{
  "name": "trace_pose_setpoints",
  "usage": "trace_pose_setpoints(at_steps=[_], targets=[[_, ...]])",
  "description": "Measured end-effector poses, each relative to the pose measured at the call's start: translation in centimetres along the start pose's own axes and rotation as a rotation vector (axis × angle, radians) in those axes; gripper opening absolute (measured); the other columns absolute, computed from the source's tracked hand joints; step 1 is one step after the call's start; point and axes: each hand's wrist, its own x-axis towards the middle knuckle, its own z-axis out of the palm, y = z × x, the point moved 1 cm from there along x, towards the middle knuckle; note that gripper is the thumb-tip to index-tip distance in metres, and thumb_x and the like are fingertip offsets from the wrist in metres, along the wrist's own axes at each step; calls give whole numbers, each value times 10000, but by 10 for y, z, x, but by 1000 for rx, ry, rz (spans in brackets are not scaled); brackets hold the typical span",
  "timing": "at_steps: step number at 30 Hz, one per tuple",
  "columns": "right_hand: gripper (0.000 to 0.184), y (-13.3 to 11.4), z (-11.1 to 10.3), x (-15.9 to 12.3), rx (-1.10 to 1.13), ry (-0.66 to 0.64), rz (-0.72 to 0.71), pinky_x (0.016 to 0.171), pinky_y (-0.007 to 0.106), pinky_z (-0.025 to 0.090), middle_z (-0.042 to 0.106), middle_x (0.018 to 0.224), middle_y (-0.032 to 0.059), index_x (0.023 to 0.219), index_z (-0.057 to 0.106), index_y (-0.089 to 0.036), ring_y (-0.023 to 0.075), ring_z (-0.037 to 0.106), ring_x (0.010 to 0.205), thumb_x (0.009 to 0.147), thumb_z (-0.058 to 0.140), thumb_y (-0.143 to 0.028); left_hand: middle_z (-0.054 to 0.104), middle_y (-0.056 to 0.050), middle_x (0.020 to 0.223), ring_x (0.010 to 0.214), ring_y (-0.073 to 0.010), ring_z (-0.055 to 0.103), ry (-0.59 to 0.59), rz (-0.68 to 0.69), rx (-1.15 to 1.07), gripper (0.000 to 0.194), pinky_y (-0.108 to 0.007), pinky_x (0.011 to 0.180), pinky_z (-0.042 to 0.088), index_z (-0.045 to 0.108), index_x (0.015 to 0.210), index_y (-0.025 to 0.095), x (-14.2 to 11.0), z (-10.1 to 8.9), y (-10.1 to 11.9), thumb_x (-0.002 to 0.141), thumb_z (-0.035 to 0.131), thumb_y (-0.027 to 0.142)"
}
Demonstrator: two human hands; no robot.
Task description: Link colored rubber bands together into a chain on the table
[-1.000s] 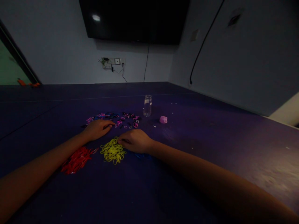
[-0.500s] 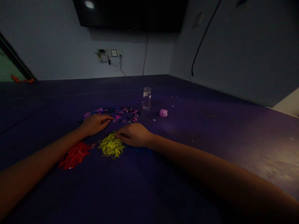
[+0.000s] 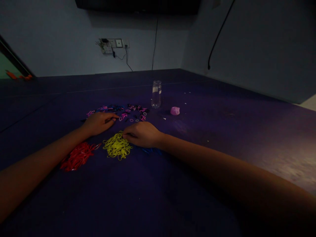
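My left hand rests at the near side of a scatter of pink, black and blue rubber bands. Its index finger is stretched out, with the thumb apart from it; the fingertip is close to a pale pink band. My right hand is closed in a pinch at the upper right edge of a pile of yellow rubber bands. What lies between those fingertips is hidden. Beside my left forearm is a pile of red rubber bands. Some blue bands show partly beneath my right wrist.
A clear jar stands upright, lidless, beyond the bands. To its right sits a pink rounded object. Small white scraps dot the dark purple surface. At the back are wall sockets and a hanging black cable.
The view has tilted downward, so everything sits higher in the picture. Both hands keep nearly the same places beside the bands, with little finger movement visible.
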Motion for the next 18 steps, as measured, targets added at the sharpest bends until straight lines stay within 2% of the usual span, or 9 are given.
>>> trace_pose_setpoints(at_steps=[7,18], targets=[[254,0,1,1,-11,-5,-2,593,252,292,678,884,33,937,662,-169,124,562,737,919,429,-269,608,9,607,557,-145,531,-14,-38,41,402,-243,568,357,673,1103,227,-1,-4,4,837,413,380],[246,1,-1,2,-18,-20,-3,620,240,305,650,843,22,912,658,-166,125,543,744,917,428,-253,538,26,608,551,-106,448,-54,-101,56,393,-221,601,316,647,1135,178,-1,-5,6,858,436,360]])
